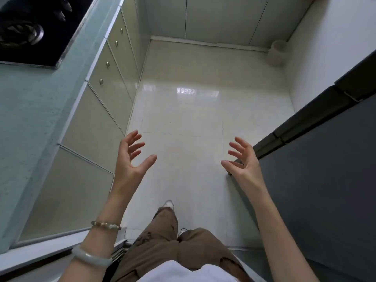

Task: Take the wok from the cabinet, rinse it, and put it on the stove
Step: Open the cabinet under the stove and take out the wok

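Fingers spread, left hand (130,159) and right hand (243,162) hold nothing.

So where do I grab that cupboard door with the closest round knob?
Pinch the round knob near the top edge of the cupboard door, coming straight at it from the aisle. The door is flat and smooth, so the knob is the only part sticking out. The left hand is probably nearer.
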Tool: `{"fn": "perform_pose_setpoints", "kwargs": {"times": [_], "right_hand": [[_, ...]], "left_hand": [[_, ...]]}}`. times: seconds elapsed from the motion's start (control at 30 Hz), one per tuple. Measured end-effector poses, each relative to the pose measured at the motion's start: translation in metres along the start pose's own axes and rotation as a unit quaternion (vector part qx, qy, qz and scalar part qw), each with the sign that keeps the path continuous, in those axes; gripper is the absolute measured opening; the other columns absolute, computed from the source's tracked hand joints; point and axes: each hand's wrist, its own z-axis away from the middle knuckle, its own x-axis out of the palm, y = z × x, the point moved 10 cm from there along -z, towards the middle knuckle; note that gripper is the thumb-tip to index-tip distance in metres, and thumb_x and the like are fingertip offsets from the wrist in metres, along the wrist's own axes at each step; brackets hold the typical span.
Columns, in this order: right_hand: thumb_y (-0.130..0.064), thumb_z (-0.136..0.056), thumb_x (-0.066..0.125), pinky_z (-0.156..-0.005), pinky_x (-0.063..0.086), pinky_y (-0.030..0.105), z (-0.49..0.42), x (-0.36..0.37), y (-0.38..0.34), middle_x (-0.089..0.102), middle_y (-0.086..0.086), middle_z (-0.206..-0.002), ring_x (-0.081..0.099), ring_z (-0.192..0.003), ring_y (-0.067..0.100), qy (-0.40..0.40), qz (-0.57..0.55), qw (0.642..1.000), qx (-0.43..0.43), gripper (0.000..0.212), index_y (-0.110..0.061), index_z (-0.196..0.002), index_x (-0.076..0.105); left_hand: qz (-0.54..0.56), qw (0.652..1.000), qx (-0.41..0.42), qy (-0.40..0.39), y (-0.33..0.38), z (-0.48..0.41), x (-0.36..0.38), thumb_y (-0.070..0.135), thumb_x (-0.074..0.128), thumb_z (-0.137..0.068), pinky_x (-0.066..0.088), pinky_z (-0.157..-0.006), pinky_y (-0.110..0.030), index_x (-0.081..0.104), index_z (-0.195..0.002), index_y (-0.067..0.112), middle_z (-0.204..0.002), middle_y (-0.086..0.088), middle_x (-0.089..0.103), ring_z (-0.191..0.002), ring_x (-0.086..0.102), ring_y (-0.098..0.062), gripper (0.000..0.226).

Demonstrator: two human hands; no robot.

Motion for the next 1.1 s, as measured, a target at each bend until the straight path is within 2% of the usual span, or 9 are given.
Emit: {"fn": "perform_pose_setpoints", "kwargs": {"times": [0.17,0.37,0.53,0.87,1.1], "right_hand": [[-0.005,-0.081,0.071,-0.087,0.051,0.024,-0.048,0.011,-0.004,0.052,-0.005,-0.13,0.054,-0.117,0.01,0.003,-0.013,1.0,0.006,0.065,-0.029,-0.133,0.041],[-0.008,-0.081,0.071,-0.08,0.052,0.015,-0.118,0.03,-0.018,0.053,-0.004,-0.129,0.055,-0.115,0.008,0.023,-0.022,1.0,-0.002,0.064,-0.027,-0.134,0.041],[-0.007,-0.081,0.072,-0.078,0.051,0.012,-0.168,0.041,-0.025,0.053,-0.003,-0.129,0.055,-0.115,0.009,0.028,-0.027,0.999,-0.002,0.063,-0.027,-0.133,0.041],[-0.008,-0.08,0.073,-0.08,0.052,0.014,-0.281,0.033,-0.038,0.053,-0.003,-0.128,0.056,-0.114,0.009,0.031,-0.019,0.999,0.001,0.065,-0.027,-0.133,0.041],[-0.007,-0.08,0.072,-0.081,0.052,0.015,-0.387,0.009,-0.052,0.054,-0.001,-0.129,0.056,-0.114,0.01,0.016,-0.014,1.0,-0.006,0.063,-0.029,-0.131,0.041]], "left_hand": [[0.004,1.0,0.001,-0.005,-0.004,-0.055,0.007,0.021,0.071,-0.072,0.043,-0.102,-0.03,0.04,-0.133,0.029,-0.133,0.008,0.05,-0.116,0.055,-0.008,0.069],[0.004,0.999,0.015,-0.037,-0.005,-0.133,0.018,0.021,0.072,-0.073,0.043,-0.102,-0.03,0.041,-0.132,0.03,-0.133,0.008,0.051,-0.116,0.055,-0.006,0.067],[0.008,0.998,0.005,-0.063,-0.012,-0.185,0.03,0.036,0.072,-0.068,0.043,-0.101,-0.03,0.042,-0.133,0.03,-0.132,0.013,0.051,-0.115,0.055,-0.005,0.072],[0.0,0.999,-0.018,-0.035,-0.023,-0.29,0.051,0.021,0.07,-0.072,0.043,-0.099,-0.026,0.041,-0.134,0.024,-0.131,0.009,0.051,-0.112,0.056,-0.005,0.068],[0.008,1.0,-0.016,-0.01,-0.011,-0.377,0.097,0.022,0.07,-0.072,0.042,-0.098,-0.025,0.042,-0.128,0.034,-0.129,0.01,0.051,-0.112,0.056,-0.006,0.065]]}}
